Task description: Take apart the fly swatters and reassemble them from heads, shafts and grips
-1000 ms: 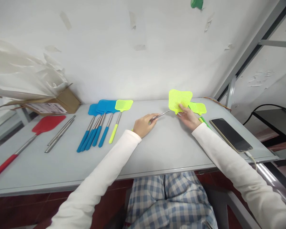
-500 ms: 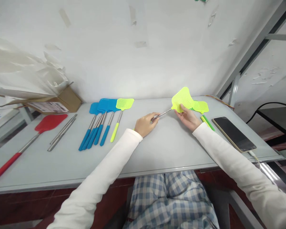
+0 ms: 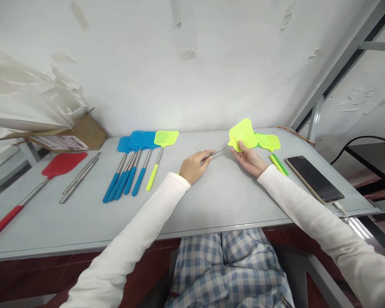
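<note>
Between my hands is a yellow-green fly swatter (image 3: 243,133) with a perforated head and a thin metal rod, raised a little above the table. My left hand (image 3: 194,166) is closed round the rod; most of the handle end is hidden under it. My right hand (image 3: 249,158) pinches the lower edge of the head, thumb on the near face. Behind the right hand lie another yellow-green swatter head (image 3: 271,141) and a green one, partly covered. A yellow-green handle (image 3: 277,164) and a green handle (image 3: 279,165) rest beside them.
Several blue fly swatters (image 3: 130,179) and a yellow-green one (image 3: 152,176) lie left of centre. Farther left are loose metal rods (image 3: 80,177), a red fly swatter (image 3: 64,164) and a cardboard box (image 3: 86,130). A phone (image 3: 314,179) with a cable lies at right.
Both hands keep their hold on the yellow-green fly swatter, whose head has tipped slightly lower and to the left. The whole view has shifted a little.
</note>
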